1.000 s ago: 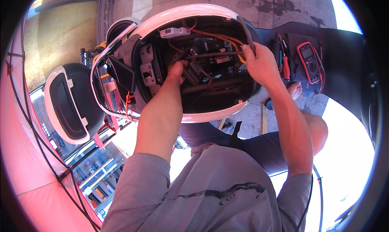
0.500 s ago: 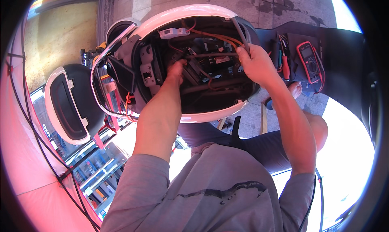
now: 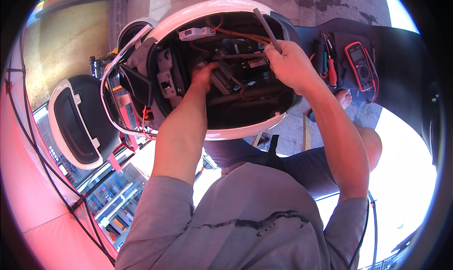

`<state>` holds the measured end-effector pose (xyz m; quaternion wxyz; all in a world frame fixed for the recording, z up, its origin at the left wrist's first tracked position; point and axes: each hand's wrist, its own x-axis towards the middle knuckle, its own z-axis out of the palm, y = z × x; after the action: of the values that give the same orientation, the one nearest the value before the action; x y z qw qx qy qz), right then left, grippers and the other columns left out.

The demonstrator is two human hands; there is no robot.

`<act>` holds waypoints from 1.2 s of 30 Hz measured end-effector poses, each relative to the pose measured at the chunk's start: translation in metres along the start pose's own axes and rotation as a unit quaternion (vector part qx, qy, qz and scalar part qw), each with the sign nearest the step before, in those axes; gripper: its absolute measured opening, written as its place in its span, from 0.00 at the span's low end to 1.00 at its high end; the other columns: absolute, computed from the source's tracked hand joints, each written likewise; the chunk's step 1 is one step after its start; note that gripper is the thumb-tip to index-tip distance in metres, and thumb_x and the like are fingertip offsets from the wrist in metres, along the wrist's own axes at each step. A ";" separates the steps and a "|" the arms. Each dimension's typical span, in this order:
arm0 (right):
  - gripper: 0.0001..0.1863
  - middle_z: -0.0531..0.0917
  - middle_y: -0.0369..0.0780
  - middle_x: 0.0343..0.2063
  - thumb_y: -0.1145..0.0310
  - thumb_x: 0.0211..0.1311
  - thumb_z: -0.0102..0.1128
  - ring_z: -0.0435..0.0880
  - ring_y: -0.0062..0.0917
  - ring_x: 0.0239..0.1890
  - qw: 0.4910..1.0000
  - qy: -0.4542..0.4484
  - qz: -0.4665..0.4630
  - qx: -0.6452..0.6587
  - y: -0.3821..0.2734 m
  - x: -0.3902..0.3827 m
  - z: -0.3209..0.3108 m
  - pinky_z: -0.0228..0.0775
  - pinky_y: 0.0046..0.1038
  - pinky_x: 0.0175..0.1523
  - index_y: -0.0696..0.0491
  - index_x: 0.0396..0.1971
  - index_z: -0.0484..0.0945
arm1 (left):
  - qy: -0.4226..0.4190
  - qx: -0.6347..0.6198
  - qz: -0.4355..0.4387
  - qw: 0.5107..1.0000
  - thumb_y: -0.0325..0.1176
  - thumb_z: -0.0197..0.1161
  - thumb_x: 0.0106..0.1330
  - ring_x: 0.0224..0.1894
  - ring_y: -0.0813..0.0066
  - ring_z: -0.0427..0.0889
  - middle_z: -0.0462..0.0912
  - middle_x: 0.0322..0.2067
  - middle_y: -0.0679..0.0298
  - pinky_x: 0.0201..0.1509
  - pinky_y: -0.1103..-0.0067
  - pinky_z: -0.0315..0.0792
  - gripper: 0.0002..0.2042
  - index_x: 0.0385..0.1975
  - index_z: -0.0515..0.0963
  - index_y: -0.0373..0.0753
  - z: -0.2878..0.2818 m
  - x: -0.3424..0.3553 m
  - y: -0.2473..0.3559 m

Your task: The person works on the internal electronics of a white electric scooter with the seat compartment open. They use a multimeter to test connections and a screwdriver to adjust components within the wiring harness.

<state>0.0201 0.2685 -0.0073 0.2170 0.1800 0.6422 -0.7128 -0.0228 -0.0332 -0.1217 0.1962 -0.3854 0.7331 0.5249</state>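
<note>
- Open body shell: a white-rimmed oval housing (image 3: 207, 8) lies before the person, its dark cavity facing up and filled with cables and components.
- Right hand (image 3: 290, 66): positioned at the cavity's right side, its thumb and fingers closed round the lower end of a dark grey strip (image 3: 267, 28).
- Strip: slants up and leftward from the fist, its free end reaching the far rim of the housing.
- Left hand (image 3: 203, 75): lowered into the cavity, left of centre, fingers bent beside a dark rectangular block (image 3: 221, 82); whether they clamp a part cannot be told in the shadow.
- Slim bar (image 3: 240, 56): crosses the cavity between the two hands; its junction with the strip, if any, is hidden.
- Far wall: a small white box (image 3: 196, 33) sits just inside the rim, with orange cables (image 3: 245, 35) running rightward from near it.
- Left interior: a grey metal bracket (image 3: 166, 75) stands near the left forearm.
- Right of the housing: a red-handled screwdriver (image 3: 332, 74) and a red-framed multimeter (image 3: 360, 67) rest side by side on a long dark surface (image 3: 401, 71).
- Far left: a white-edged dark lid (image 3: 75, 123), apart from the housing.
</note>
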 end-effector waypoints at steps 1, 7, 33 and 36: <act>0.17 0.70 0.30 0.15 0.61 0.70 0.48 0.66 0.15 0.19 0.999 0.011 -0.014 -0.030 -0.001 -0.001 -0.001 0.57 0.24 0.25 0.58 0.26 0.75 | 0.003 -0.012 0.009 1.000 0.26 0.71 0.46 0.48 0.59 0.80 0.78 0.45 0.54 0.50 0.65 0.74 0.33 0.55 0.66 0.35 -0.001 0.001 -0.001; 0.18 0.81 0.47 0.23 0.60 0.68 0.49 0.82 0.37 0.29 0.987 0.033 -0.044 -0.151 0.000 0.004 -0.009 0.71 0.34 0.41 0.61 0.33 0.80 | 0.022 -0.014 0.022 0.999 0.23 0.66 0.51 0.46 0.58 0.81 0.79 0.45 0.57 0.50 0.63 0.77 0.26 0.53 0.70 0.39 -0.005 0.016 -0.004; 0.14 0.78 0.44 0.15 0.61 0.59 0.64 0.79 0.32 0.19 0.948 0.127 -0.181 -0.230 0.014 0.008 0.005 0.69 0.31 0.30 0.59 0.28 0.80 | -0.092 -0.096 -0.038 0.990 0.23 0.57 0.56 0.49 0.57 0.80 0.79 0.47 0.52 0.57 0.64 0.73 0.23 0.56 0.71 0.35 -0.011 0.010 0.002; 0.12 0.78 0.43 0.15 0.62 0.58 0.64 0.80 0.35 0.19 0.950 0.116 -0.189 -0.218 0.015 0.005 0.007 0.69 0.32 0.29 0.57 0.26 0.79 | -0.077 -0.050 -0.018 0.996 0.24 0.57 0.58 0.52 0.56 0.79 0.79 0.49 0.53 0.60 0.63 0.71 0.23 0.56 0.71 0.36 -0.006 0.006 0.004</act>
<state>0.0243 0.2605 -0.0215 0.0363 0.0850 0.8250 -0.5576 -0.0285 -0.0405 -0.1207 0.2420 -0.3658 0.6819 0.5853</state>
